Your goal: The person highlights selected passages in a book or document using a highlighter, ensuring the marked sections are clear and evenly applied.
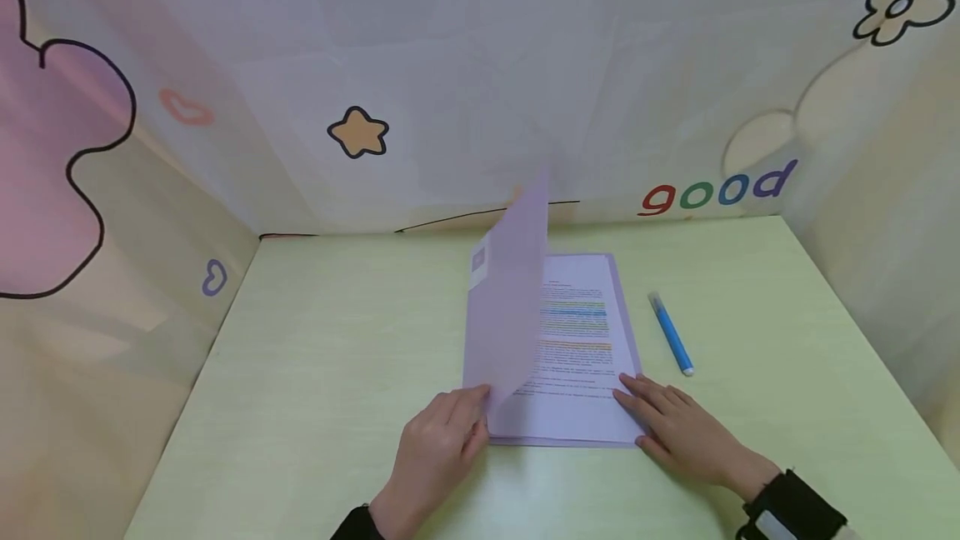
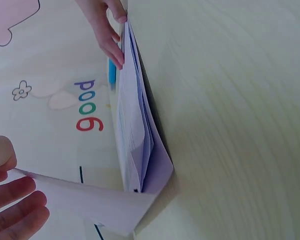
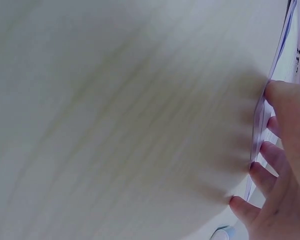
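Observation:
A light purple folder (image 1: 504, 307) lies half open on the table, its front cover raised at a steep angle. My left hand (image 1: 444, 437) pinches the cover's free edge near the lower corner; in the left wrist view its thumb and index finger (image 2: 2, 157) meet at that edge. Inside lie printed sheets (image 1: 573, 373) with several lines marked in green, blue and orange. My right hand (image 1: 686, 432) rests with spread fingers on the folder's lower right edge, and in the right wrist view its fingertips (image 3: 256, 171) touch that edge. The raised cover hides the sheets' left side.
A blue marker (image 1: 672, 336), capped, lies on the light green table (image 1: 337, 340) right of the folder. Behind the table hangs a pale printed cloth (image 1: 465, 90) with a star and the word "good". More cloth borders both sides.

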Available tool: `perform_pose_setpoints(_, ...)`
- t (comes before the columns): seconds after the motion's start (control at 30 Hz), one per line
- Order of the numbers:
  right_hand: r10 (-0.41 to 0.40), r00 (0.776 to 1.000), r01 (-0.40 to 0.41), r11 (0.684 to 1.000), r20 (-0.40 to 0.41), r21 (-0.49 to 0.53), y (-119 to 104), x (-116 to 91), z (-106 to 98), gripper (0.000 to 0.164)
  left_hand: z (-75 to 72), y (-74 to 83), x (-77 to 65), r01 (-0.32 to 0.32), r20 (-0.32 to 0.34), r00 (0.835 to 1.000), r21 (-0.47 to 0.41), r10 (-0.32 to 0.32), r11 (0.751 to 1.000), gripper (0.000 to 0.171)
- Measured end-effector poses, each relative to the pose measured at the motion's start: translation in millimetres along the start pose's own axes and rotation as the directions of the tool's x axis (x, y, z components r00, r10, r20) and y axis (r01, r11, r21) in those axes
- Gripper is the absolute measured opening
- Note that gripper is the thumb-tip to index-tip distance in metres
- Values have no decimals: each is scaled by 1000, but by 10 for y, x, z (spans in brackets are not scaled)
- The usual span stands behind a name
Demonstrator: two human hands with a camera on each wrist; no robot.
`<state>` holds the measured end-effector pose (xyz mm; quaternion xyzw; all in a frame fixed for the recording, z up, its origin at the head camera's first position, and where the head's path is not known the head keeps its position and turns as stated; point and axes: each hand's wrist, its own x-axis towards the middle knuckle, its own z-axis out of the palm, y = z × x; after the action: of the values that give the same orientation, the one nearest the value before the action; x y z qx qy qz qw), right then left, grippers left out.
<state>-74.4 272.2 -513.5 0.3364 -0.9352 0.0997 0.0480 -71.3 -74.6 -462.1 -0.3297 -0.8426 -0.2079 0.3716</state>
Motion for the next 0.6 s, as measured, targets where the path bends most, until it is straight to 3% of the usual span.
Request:
perform_pose_setpoints(0.3, 5, 1000, -5, 1000, 4, 5, -9, -2, 12, 61, -193, -151, -173, 173, -45, 985, 100, -169, 980, 38)
perform_pose_setpoints(0.5, 20, 1000, -20, 1000, 20, 10, -18, -5, -4, 60, -287, -239, -300, 333, -124, 940, 136, -318, 933, 64)
perform_pose_setpoints(0.6, 21, 1000, -21, 1000, 23, 5, -20, 2, -13, 60, -301, -264, -349, 383, -181, 916, 140, -357, 913, 77)
